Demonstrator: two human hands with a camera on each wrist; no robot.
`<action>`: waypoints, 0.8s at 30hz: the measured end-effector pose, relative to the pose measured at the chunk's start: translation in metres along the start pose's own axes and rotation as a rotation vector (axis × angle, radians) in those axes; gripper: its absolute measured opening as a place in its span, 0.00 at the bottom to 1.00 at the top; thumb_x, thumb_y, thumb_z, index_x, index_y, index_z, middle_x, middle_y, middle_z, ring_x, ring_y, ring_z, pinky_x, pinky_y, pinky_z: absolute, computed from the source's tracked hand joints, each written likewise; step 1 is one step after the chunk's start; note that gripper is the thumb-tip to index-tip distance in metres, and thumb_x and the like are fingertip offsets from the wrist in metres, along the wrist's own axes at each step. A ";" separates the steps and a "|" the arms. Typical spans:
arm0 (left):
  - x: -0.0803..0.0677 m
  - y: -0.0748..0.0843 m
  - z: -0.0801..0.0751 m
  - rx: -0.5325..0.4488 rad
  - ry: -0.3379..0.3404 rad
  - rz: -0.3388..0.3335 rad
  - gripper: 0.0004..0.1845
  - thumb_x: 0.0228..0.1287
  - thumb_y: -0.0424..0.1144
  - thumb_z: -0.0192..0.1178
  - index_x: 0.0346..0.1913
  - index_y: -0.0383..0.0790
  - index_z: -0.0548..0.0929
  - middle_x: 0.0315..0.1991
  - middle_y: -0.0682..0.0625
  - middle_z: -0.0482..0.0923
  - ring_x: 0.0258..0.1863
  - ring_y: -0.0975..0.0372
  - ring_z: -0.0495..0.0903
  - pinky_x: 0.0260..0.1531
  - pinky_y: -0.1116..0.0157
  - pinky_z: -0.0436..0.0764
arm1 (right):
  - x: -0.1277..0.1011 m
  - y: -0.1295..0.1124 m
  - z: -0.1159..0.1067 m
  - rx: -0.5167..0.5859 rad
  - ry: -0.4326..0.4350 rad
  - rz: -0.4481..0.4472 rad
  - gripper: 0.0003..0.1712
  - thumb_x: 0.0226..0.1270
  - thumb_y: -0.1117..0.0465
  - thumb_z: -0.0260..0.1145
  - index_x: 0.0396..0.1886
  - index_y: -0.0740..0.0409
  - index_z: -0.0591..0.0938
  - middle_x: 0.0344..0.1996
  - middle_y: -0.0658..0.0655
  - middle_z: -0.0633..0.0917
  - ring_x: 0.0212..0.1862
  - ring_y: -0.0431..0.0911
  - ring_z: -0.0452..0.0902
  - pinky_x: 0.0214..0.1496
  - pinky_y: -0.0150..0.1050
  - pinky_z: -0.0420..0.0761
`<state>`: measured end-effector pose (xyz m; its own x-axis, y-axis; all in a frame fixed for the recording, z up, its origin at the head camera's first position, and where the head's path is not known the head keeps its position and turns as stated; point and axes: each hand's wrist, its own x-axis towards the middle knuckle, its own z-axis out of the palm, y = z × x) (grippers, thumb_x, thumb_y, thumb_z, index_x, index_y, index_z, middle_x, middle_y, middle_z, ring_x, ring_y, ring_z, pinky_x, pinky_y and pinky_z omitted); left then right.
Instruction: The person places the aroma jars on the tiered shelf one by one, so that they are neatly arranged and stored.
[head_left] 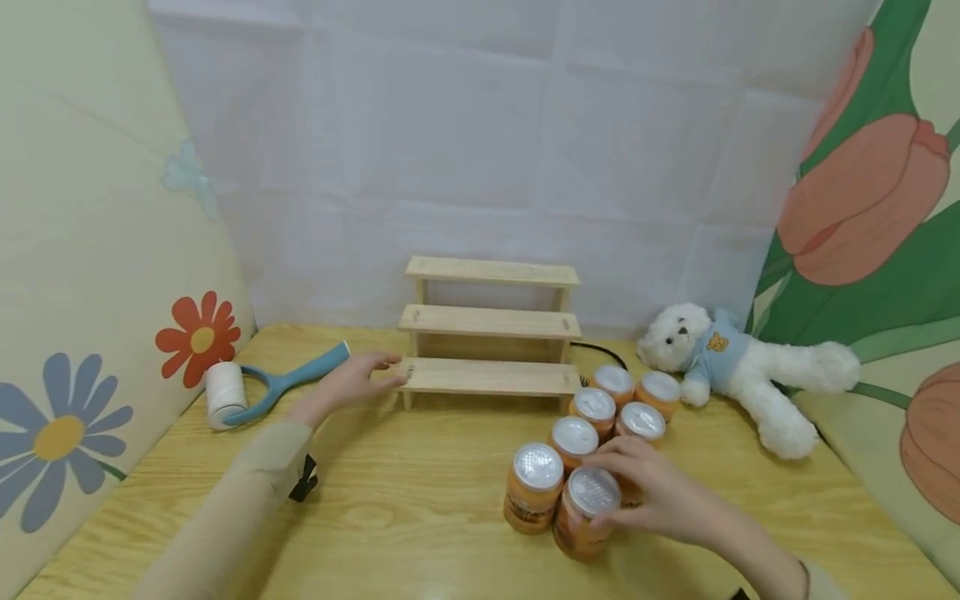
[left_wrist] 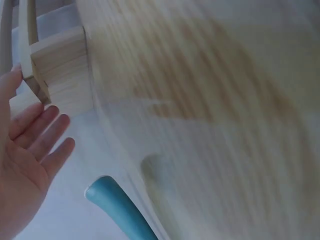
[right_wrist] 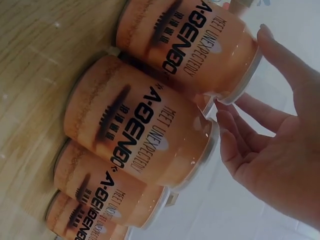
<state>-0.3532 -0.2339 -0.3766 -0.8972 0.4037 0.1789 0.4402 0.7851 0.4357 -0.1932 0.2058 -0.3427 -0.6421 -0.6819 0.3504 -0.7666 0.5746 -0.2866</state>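
The right hand [head_left: 660,496] sits at the near end of a cluster of orange jars on the wooden table [head_left: 390,517], its fingers curved round the nearest jar [head_left: 587,512] from the right side and reaching over the clear lid; in the right wrist view the fingertips [right_wrist: 227,142] lie against the lid's rim, so the hold looks light, more a touch about the lid than a firm grip. That jar stands upright, long axis vertical, just beside a second jar [head_left: 532,487] on its left, with the other jars [head_left: 615,404] running away in a row toward the wooden step shelf [head_left: 491,377]. The shelf lies ahead and to the left of the held jar, its bottom step closest and running left to right. The left hand [head_left: 352,383] is well apart from the jars, open with straight fingers resting at the left end of the bottom step. A blue lint roller [head_left: 255,390] lies to its left, and a white teddy bear [head_left: 738,362] lies right of the shelf
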 end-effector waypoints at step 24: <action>-0.003 -0.001 0.009 0.088 0.019 0.083 0.29 0.71 0.47 0.50 0.66 0.28 0.66 0.63 0.32 0.66 0.62 0.40 0.66 0.62 0.43 0.67 | -0.004 -0.011 0.005 -0.061 -0.038 0.134 0.39 0.51 0.34 0.66 0.52 0.59 0.80 0.45 0.47 0.76 0.48 0.42 0.74 0.47 0.41 0.80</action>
<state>-0.3511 -0.2320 -0.3853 -0.8576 0.4609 0.2282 0.5137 0.7880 0.3392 -0.1828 0.1997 -0.3458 -0.7396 -0.6129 0.2781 -0.6727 0.6876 -0.2733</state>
